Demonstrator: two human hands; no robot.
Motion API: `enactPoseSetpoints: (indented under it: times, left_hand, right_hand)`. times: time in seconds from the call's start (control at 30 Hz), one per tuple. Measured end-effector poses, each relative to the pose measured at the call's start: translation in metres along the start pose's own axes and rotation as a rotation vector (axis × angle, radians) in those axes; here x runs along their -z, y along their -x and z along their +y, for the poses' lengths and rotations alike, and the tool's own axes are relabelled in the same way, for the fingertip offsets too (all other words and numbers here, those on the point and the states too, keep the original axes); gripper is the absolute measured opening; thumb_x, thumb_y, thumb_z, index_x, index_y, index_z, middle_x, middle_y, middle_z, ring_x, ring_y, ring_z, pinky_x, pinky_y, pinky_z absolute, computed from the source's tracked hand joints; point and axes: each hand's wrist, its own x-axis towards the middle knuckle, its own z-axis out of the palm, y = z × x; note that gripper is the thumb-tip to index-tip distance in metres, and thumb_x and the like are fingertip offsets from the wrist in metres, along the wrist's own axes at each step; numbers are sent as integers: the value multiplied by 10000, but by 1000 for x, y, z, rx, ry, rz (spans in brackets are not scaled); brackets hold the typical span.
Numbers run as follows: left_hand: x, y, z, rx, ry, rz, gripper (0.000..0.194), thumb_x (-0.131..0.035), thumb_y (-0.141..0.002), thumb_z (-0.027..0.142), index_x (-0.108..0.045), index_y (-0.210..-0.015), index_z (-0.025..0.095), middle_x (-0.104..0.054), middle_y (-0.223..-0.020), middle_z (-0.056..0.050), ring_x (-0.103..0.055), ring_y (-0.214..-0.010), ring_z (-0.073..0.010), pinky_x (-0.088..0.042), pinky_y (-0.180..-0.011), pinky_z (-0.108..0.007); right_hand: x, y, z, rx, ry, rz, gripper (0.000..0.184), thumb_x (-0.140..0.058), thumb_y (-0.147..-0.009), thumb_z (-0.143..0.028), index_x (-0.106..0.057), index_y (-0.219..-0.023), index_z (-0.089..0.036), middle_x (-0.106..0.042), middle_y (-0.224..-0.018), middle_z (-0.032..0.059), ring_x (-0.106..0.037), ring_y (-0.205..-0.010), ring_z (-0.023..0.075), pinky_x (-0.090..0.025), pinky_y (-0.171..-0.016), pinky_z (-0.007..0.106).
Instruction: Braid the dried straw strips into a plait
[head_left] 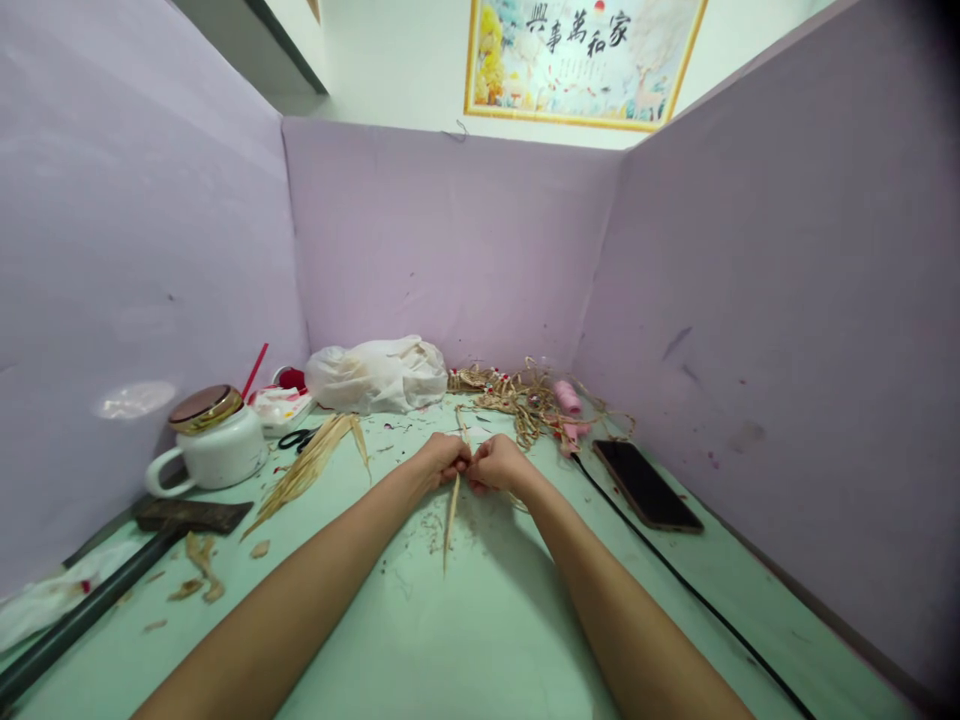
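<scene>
My left hand (444, 460) and my right hand (495, 464) meet over the middle of the green table, their fingers closed in pinches. Between them runs a thin straw-coloured strip (451, 525), whose pointed end hangs down toward me and whose other end sticks up beyond my fingers. Both hands grip this dried straw strip; the spot where the fingertips meet is too small to make out. A bundle of similar dried straw strips (311, 470) lies to the left of my left hand. Past my right hand is a tangle of braided straw cord (517, 395).
Left stand a white lidded mug (221, 455), a hammer (191, 515) and black scissors (298, 438). A white plastic bag (379, 375) lies at the back. On the right are a pink glue gun (571, 432) with a black cable, pink thread (568, 397) and a phone (649, 487). Lilac panels (450, 240) enclose the table.
</scene>
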Motion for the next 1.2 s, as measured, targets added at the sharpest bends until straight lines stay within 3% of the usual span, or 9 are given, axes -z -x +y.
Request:
enactPoseSetpoints:
  times: [0.13,0.27,0.33,0.43,0.7,0.87,1.07,1.2]
  left_hand:
    - [8,-3,-3,7,-9,-74,172,-511,-538,138,-383,-424,147,-352,-343,42,-227,-293,-30,-119,-326,-194]
    - [13,-7,-4,4,-11,-143,184,-531,-534,149,-380,-430,147,-331,-353,51,-224,-302,-24,-101,-332,-189]
    - [14,-8,-5,-7,-3,-166,181,-528,-537,150,-377,-438,146,-328,-365,55,-217,-306,-20,-97,-336,-187]
    - [13,-12,-7,-17,-2,-181,169,-524,-550,165,-388,-452,144,-327,-377,56,-214,-307,-20,-98,-337,-190]
    - [13,-12,-6,-55,-98,-150,129,-531,-524,158,-434,-444,135,-351,-347,46,-248,-290,-35,-135,-331,-192]
    - [26,-2,3,-108,-410,-190,103,-542,-537,185,-515,-456,126,-347,-300,35,-286,-296,-63,-195,-338,-201]
    - [19,17,19,-107,-602,-115,85,-530,-544,184,-540,-480,130,-349,-302,34,-311,-310,-76,-240,-357,-204]
    - [0,31,21,-171,-789,40,114,-546,-551,218,-593,-588,122,-524,-454,-39,-497,-436,-137,-345,-437,-215]
  right_hand:
    - [17,5,-3,-24,-130,-121,45,-564,-521,-92,-573,-490,-124,-569,-431,20,-426,-335,75,-242,-324,175]
    - [31,8,-7,-109,-347,105,22,-558,-581,-106,-554,-568,-123,-604,-537,35,-505,-427,80,-272,-340,155]
    - [27,7,-9,-146,-402,141,34,-532,-610,-98,-541,-597,-128,-597,-541,32,-511,-434,83,-345,-378,167]
    - [13,5,-9,-165,-393,59,81,-517,-604,-73,-523,-543,-126,-550,-460,25,-477,-384,91,-370,-380,196]
    - [1,-9,6,-136,-317,99,142,-557,-549,-89,-473,-444,-135,-362,-307,-55,-273,-288,32,-184,-301,165]
    - [-3,-12,13,-125,-316,112,100,-565,-523,-99,-497,-455,-127,-389,-314,-57,-265,-281,23,-169,-308,163]
    - [-7,-7,7,-130,-388,110,107,-522,-534,-86,-474,-447,-128,-399,-327,-54,-223,-268,16,-141,-299,171]
    - [-8,-7,6,-186,-463,113,180,-484,-540,-70,-377,-424,-157,-291,-283,-73,-204,-252,27,-121,-289,175]
